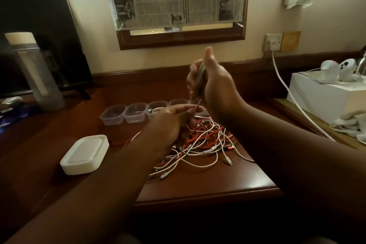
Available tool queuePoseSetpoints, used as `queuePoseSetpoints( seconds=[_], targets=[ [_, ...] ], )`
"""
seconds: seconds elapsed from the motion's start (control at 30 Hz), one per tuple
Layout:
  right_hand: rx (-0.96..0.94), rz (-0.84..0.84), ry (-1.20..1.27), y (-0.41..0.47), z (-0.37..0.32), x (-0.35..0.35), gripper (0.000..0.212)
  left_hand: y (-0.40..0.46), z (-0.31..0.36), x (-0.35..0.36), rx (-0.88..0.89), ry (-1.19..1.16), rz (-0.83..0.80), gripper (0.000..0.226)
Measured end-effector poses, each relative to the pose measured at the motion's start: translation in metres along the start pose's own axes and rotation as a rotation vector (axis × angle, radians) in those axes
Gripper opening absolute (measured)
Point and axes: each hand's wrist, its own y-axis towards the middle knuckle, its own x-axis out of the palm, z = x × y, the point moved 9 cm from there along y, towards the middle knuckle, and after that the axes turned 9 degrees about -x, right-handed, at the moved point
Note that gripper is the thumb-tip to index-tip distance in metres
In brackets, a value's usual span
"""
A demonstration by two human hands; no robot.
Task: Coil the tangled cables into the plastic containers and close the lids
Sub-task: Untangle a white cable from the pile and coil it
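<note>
Currently the right hand (214, 85) is gripping a pale coiled cable (201, 77) while the left hand (174, 119) is pinching its loose end (198, 103), which should be wrapping snugly, keeping loops even.

Dark wooden desk (208, 184) here. Sitting on it: tangled cables (200, 142), clear containers (136, 113), stacked lids (85, 154), a bottle (39, 77).

I count four clear plastic containers (135, 113) in a row and one stack of white lids (85, 154). The tangled cables (204, 145) are too knotted to count. One water bottle (37, 72) stands by.
</note>
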Motion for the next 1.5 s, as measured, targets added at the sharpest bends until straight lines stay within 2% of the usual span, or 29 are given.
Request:
queuePoseSetpoints(
  seconds=[0.13, 0.2, 0.27, 0.33, 0.43, 0.5, 0.57, 0.63, 0.73, 0.87, 1.07, 1.17, 1.27, 1.37, 1.43, 1.5],
  targets=[
    [-0.151, -0.074, -0.789, -0.003, -0.004, -0.001, 0.043, -0.004, 0.029, -0.002, 0.244, 0.687, 0.074, 0.020],
    [-0.098, -0.169, -1.086, -0.006, 0.007, 0.003, 0.039, -0.008, 0.041, -0.004, 0.370, 0.902, 0.142, 0.023],
    [0.058, -0.172, -1.073, -0.008, 0.021, -0.003, 0.038, -0.015, 0.053, -0.007, 0.526, 0.990, 0.238, 0.012],
    [0.226, -0.183, -0.995, -0.011, 0.036, -0.007, 0.039, -0.020, 0.059, -0.008, 0.678, 1.060, 0.318, 0.012],
    [0.516, -0.320, -0.685, -0.027, 0.061, -0.005, 0.058, -0.020, 0.065, -0.021, 0.714, 0.912, 0.367, 0.015],
    [0.640, -0.416, -0.413, -0.040, 0.066, 0.001, 0.067, -0.009, 0.060, -0.026, 0.611, 0.740, 0.272, 0.022],
    [0.650, -0.482, -0.303, -0.043, 0.065, 0.006, 0.068, 0.004, 0.048, -0.022, 0.500, 0.642, 0.113, 0.030],
    [0.626, -0.496, -0.264, -0.040, 0.065, 0.007, 0.064, 0.012, 0.037, -0.015, 0.448, 0.650, 0.030, 0.019],
    [0.599, -0.482, -0.269, -0.035, 0.073, 0.002, 0.061, 0.022, 0.027, -0.016, 0.430, 0.643, 0.059, 0.011],
    [0.611, -0.422, -0.260, -0.031, 0.093, -0.011, 0.066, 0.034, 0.019, -0.014, 0.501, 0.670, 0.133, 0.008],
    [0.558, -0.225, -0.327, -0.009, 0.122, -0.039, 0.068, 0.073, -0.001, -0.020, 0.478, 0.654, 0.223, 0.032],
    [0.489, -0.088, -0.466, 0.010, 0.139, -0.065, 0.068, 0.094, -0.008, -0.019, 0.455, 0.611, 0.242, 0.030],
    [0.403, -0.005, -0.475, 0.027, 0.154, -0.084, 0.059, 0.124, -0.020, -0.019, 0.342, 0.486, 0.222, 0.039],
    [0.277, -0.049, -0.414, 0.037, 0.165, -0.090, 0.049, 0.153, -0.033, -0.025, 0.220, 0.325, 0.216, 0.060],
    [0.217, -0.081, -0.420, 0.043, 0.176, -0.098, 0.045, 0.172, -0.045, -0.024, 0.115, 0.208, 0.175, 0.059],
    [0.188, -0.099, -0.492, 0.047, 0.187, -0.108, 0.039, 0.191, -0.063, -0.021, 0.003, 0.033, 0.123, 0.048]
  ],
)
